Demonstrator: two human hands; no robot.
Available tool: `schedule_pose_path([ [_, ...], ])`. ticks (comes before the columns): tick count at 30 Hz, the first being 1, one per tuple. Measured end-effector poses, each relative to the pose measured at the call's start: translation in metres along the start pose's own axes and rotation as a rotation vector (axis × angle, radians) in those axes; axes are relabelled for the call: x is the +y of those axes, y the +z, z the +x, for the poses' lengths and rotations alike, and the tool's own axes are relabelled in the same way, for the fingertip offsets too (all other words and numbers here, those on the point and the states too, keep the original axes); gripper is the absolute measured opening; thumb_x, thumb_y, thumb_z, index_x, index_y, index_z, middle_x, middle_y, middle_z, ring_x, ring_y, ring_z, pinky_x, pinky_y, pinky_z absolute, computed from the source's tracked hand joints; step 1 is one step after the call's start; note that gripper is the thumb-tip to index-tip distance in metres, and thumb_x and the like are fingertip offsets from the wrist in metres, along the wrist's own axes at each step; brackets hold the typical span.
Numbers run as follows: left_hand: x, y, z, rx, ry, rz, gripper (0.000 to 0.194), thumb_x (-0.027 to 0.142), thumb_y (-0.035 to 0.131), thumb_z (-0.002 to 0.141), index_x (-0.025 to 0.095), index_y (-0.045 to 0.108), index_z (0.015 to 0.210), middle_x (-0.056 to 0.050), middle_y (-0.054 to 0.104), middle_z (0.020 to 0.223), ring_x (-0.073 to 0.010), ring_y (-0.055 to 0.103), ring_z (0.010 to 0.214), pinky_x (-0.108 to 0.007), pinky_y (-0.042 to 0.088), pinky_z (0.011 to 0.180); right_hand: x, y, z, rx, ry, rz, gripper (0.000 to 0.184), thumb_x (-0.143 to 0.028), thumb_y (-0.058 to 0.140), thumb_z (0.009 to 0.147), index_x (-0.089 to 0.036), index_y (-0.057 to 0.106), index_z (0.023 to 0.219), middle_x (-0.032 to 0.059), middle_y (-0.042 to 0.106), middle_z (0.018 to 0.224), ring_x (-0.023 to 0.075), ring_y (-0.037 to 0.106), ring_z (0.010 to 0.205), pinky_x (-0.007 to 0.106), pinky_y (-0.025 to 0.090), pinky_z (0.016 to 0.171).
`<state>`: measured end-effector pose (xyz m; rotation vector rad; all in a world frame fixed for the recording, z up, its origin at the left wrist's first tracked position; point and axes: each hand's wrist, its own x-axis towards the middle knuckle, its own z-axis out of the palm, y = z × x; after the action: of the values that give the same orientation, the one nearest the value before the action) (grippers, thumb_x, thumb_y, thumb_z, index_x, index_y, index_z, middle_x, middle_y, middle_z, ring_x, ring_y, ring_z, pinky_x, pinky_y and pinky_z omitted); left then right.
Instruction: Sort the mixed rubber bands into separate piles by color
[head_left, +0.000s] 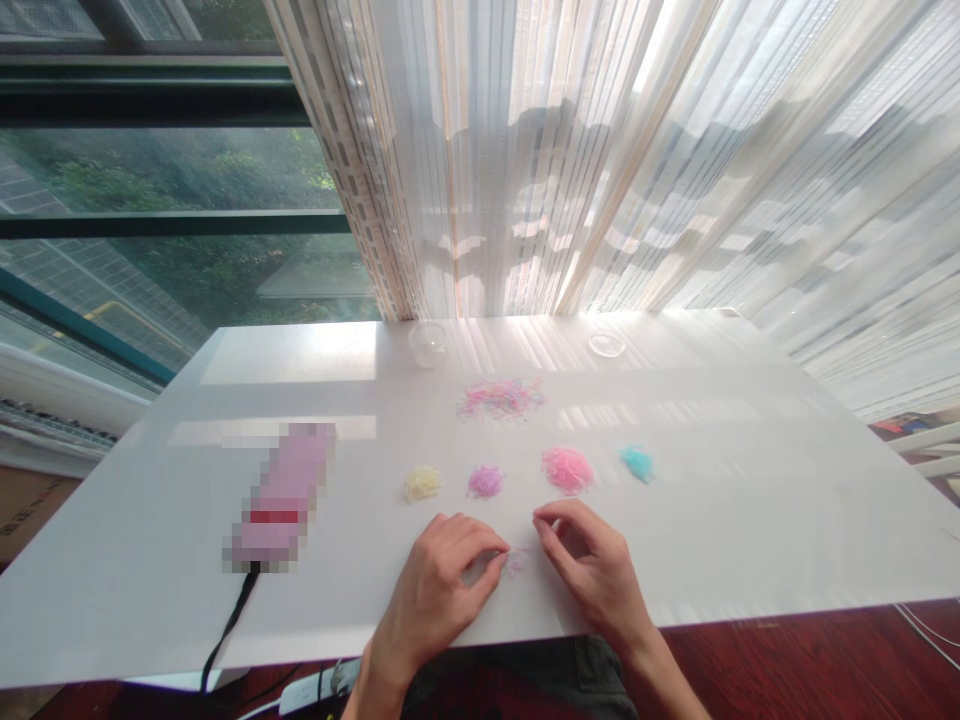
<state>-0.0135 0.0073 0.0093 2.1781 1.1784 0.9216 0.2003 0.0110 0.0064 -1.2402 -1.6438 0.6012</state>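
Observation:
My left hand is low over the white table, thumb and forefinger pinched beside a small loose cluster of pale pink and whitish bits. Whatever lies between those fingertips is too small to name. My right hand is also closed in a pinch, just below a pink pile of thin little pieces; its fingertips hide anything held. Left of that pile are a purple pile and a pale yellow pile. A turquoise pile lies to the right.
Farther back a mixed-colour heap spreads out. Behind it stand a clear plastic cup and a clear round lid. A blurred-out pink object with a black cord lies at left. Curtains hang along the back edge.

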Motion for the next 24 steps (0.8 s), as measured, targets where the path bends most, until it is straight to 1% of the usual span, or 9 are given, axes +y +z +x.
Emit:
schedule_pose_path([
  [7, -0.001, 0.000, -0.001, -0.001, -0.003, 0.018, 0.012, 0.013, 0.067, 0.098, 0.024, 0.071, 0.096, 0.002, 0.077, 0.087, -0.0185, 0.067, 0.078, -0.034, 0.043, 0.077, -0.003, 0.000, 0.000, 0.016, -0.047, 0.021, 0.009, -0.017, 0.067, 0.096, -0.024, 0.073, 0.096, 0.0012, 0.075, 0.085, 0.0151, 0.068, 0.072, 0.025, 0.058, 0.067],
  [9, -0.001, 0.000, -0.001, 0.006, -0.002, 0.020, 0.010, 0.014, 0.069, 0.098, 0.024, 0.071, 0.097, 0.002, 0.076, 0.088, -0.0184, 0.068, 0.078, -0.034, 0.043, 0.076, -0.002, -0.009, -0.001, 0.049, -0.045, 0.012, 0.008, -0.019, 0.068, 0.097, -0.025, 0.074, 0.097, 0.0016, 0.075, 0.087, 0.0155, 0.068, 0.072, 0.026, 0.059, 0.069],
  [11, -0.001, 0.000, -0.001, 0.015, 0.008, 0.024, 0.009, 0.015, 0.070, 0.097, 0.024, 0.070, 0.099, 0.001, 0.076, 0.090, -0.0185, 0.068, 0.079, -0.034, 0.044, 0.077, 0.003, -0.025, 0.001, 0.089, -0.023, -0.022, 0.006, -0.023, 0.070, 0.098, -0.025, 0.076, 0.099, 0.0024, 0.075, 0.091, 0.0165, 0.069, 0.077, 0.028, 0.059, 0.074],
  [13, -0.001, 0.000, -0.001, 0.022, 0.018, 0.037, 0.011, 0.014, 0.071, 0.096, 0.023, 0.070, 0.101, 0.000, 0.076, 0.093, -0.0188, 0.068, 0.080, -0.034, 0.045, 0.077, 0.012, -0.046, 0.007, 0.175, 0.031, -0.090, 0.008, -0.031, 0.072, 0.097, -0.026, 0.077, 0.098, 0.0025, 0.075, 0.092, 0.0175, 0.069, 0.079, 0.030, 0.058, 0.079],
  [14, -0.002, 0.000, -0.001, 0.024, 0.019, 0.045, 0.012, 0.013, 0.071, 0.095, 0.023, 0.070, 0.102, 0.000, 0.076, 0.093, -0.0189, 0.068, 0.080, -0.034, 0.046, 0.077, 0.018, -0.056, 0.011, 0.236, 0.076, -0.143, 0.013, -0.037, 0.073, 0.096, -0.026, 0.078, 0.097, 0.0029, 0.075, 0.091, 0.0182, 0.068, 0.078, 0.032, 0.058, 0.080],
  [16, -0.002, 0.001, -0.001, 0.025, 0.014, 0.055, 0.013, 0.012, 0.071, 0.095, 0.024, 0.070, 0.102, 0.000, 0.076, 0.094, -0.0193, 0.068, 0.081, -0.034, 0.047, 0.078, 0.031, -0.076, 0.021, 0.332, 0.225, -0.265, 0.027, -0.051, 0.073, 0.091, -0.025, 0.080, 0.093, 0.0041, 0.076, 0.089, 0.0195, 0.067, 0.073, 0.034, 0.057, 0.076],
  [18, -0.002, 0.002, -0.001, 0.027, 0.008, 0.057, 0.014, 0.012, 0.071, 0.095, 0.024, 0.070, 0.103, 0.000, 0.076, 0.095, -0.0196, 0.068, 0.082, -0.034, 0.047, 0.078, 0.042, -0.092, 0.031, 0.375, 0.344, -0.321, 0.039, -0.061, 0.073, 0.085, -0.023, 0.081, 0.089, 0.0058, 0.077, 0.088, 0.0207, 0.065, 0.070, 0.037, 0.056, 0.074],
  [20, -0.002, 0.002, -0.001, 0.022, 0.005, 0.056, 0.015, 0.012, 0.071, 0.095, 0.024, 0.070, 0.102, 0.000, 0.077, 0.096, -0.0196, 0.068, 0.082, -0.034, 0.047, 0.078, 0.049, -0.101, 0.037, 0.373, 0.410, -0.330, 0.045, -0.066, 0.072, 0.080, -0.023, 0.081, 0.088, 0.0072, 0.078, 0.090, 0.0218, 0.065, 0.071, 0.038, 0.055, 0.073],
  [24, -0.001, 0.001, -0.001, 0.012, 0.004, 0.060, 0.014, 0.012, 0.071, 0.094, 0.024, 0.070, 0.101, 0.001, 0.076, 0.094, -0.0196, 0.068, 0.082, -0.035, 0.048, 0.078, 0.056, -0.104, 0.038, 0.365, 0.436, -0.311, 0.049, -0.068, 0.071, 0.076, -0.022, 0.081, 0.089, 0.0089, 0.077, 0.094, 0.0233, 0.066, 0.076, 0.039, 0.056, 0.075],
])
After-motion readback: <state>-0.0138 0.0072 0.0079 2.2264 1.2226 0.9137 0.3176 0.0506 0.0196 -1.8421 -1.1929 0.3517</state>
